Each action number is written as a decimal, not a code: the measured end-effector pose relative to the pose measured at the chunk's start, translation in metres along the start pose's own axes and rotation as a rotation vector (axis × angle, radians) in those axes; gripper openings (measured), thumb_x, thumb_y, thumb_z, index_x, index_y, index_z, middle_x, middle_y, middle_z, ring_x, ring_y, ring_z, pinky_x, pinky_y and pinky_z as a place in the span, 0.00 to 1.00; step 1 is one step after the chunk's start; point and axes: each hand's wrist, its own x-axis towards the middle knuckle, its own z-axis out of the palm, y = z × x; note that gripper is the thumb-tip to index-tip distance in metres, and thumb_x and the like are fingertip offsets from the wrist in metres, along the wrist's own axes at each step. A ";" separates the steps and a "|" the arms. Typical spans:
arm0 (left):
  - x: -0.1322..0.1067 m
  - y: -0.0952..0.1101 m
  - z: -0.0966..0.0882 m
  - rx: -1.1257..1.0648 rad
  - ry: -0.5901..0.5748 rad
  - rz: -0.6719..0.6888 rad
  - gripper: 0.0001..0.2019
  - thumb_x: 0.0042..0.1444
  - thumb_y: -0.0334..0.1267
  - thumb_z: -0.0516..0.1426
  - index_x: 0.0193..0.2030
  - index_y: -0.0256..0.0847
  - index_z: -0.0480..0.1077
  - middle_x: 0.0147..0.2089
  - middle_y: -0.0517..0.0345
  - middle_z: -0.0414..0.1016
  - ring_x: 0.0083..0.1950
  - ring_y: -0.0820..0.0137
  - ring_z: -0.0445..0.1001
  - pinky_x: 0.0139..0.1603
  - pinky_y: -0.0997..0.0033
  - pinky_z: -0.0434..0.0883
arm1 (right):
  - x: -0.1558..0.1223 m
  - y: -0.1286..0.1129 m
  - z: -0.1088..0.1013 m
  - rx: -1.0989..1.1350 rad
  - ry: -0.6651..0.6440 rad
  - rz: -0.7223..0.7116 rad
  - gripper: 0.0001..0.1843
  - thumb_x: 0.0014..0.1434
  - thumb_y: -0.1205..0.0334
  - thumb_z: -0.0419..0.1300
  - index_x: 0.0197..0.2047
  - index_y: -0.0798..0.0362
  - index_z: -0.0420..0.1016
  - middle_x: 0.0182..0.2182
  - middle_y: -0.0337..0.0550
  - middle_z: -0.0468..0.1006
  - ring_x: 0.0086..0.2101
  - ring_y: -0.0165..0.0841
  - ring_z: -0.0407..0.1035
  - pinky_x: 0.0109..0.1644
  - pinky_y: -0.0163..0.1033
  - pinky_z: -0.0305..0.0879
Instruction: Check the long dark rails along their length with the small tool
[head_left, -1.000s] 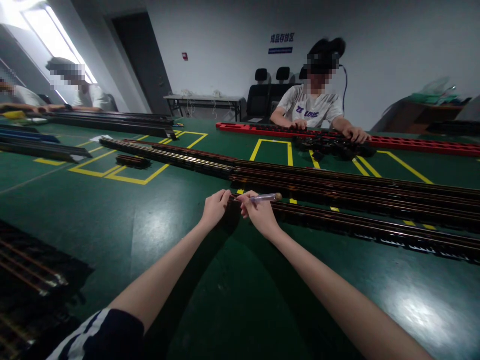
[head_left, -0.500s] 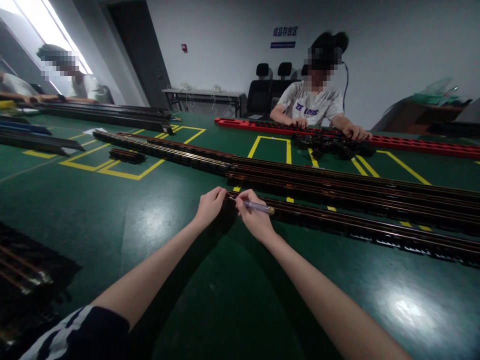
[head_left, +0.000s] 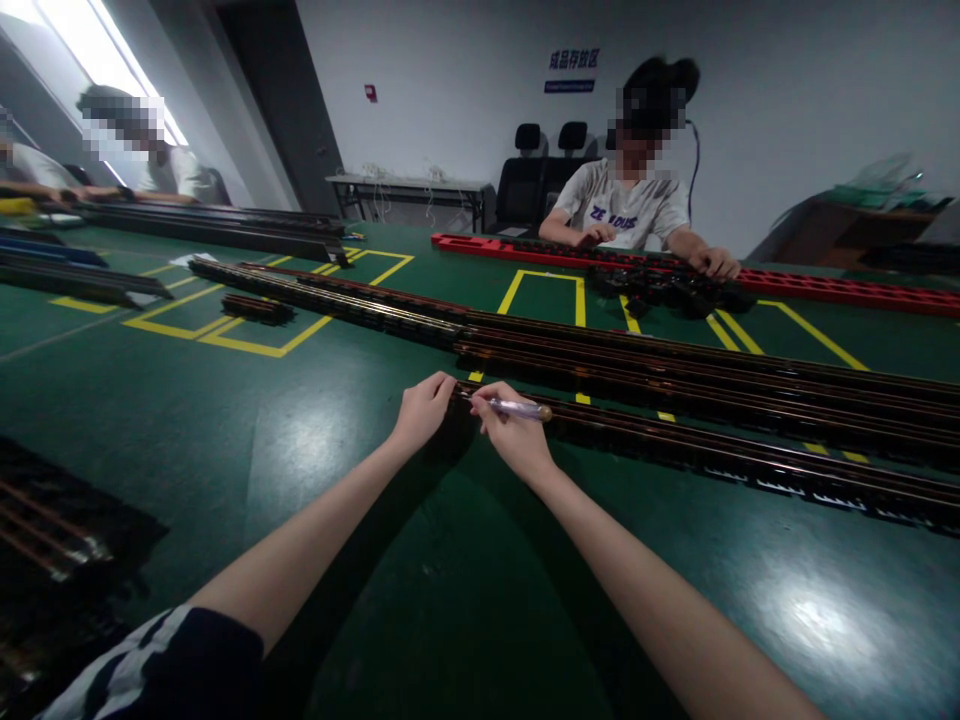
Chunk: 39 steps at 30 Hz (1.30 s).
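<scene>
The pen-like tool (head_left: 523, 409) gripped in the right hand (head_left: 517, 437) has levelled slightly, its tip staying just right of the left hand (head_left: 421, 410), which pinches the near dark strip's (head_left: 637, 433) end, so work apparently holds at one spot.

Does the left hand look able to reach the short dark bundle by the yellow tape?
Probably, with a stretch: only tabletop and yellow tape lie between the left hand and the short dark bundle, though that hand seems busy at the near strip.
</scene>
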 end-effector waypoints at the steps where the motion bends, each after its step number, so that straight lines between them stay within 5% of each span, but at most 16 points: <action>1: 0.000 -0.001 0.000 0.006 0.001 0.001 0.14 0.59 0.42 0.46 0.27 0.42 0.67 0.28 0.60 0.72 0.33 0.69 0.70 0.34 0.73 0.62 | 0.000 -0.001 0.000 -0.003 -0.003 0.006 0.10 0.60 0.54 0.54 0.35 0.52 0.70 0.29 0.40 0.76 0.26 0.30 0.70 0.31 0.35 0.65; 9: 0.001 -0.003 0.002 0.015 0.007 0.003 0.14 0.60 0.42 0.46 0.28 0.43 0.67 0.30 0.60 0.73 0.35 0.69 0.71 0.35 0.74 0.63 | -0.001 -0.004 -0.002 -0.031 -0.029 0.020 0.08 0.59 0.57 0.55 0.36 0.51 0.71 0.30 0.40 0.77 0.27 0.30 0.71 0.32 0.36 0.66; 23: -0.001 0.001 -0.001 0.015 -0.002 -0.001 0.14 0.59 0.42 0.45 0.30 0.43 0.68 0.30 0.60 0.73 0.34 0.69 0.71 0.35 0.73 0.63 | -0.006 0.000 -0.001 0.026 0.121 0.051 0.12 0.60 0.52 0.52 0.31 0.51 0.66 0.25 0.40 0.73 0.23 0.29 0.67 0.26 0.34 0.64; 39: -0.002 0.001 -0.002 0.013 -0.015 0.015 0.14 0.59 0.43 0.44 0.29 0.42 0.67 0.29 0.60 0.72 0.34 0.69 0.70 0.34 0.73 0.62 | -0.005 -0.004 -0.004 0.109 0.091 0.123 0.11 0.58 0.53 0.55 0.32 0.51 0.67 0.25 0.37 0.75 0.19 0.27 0.67 0.24 0.33 0.64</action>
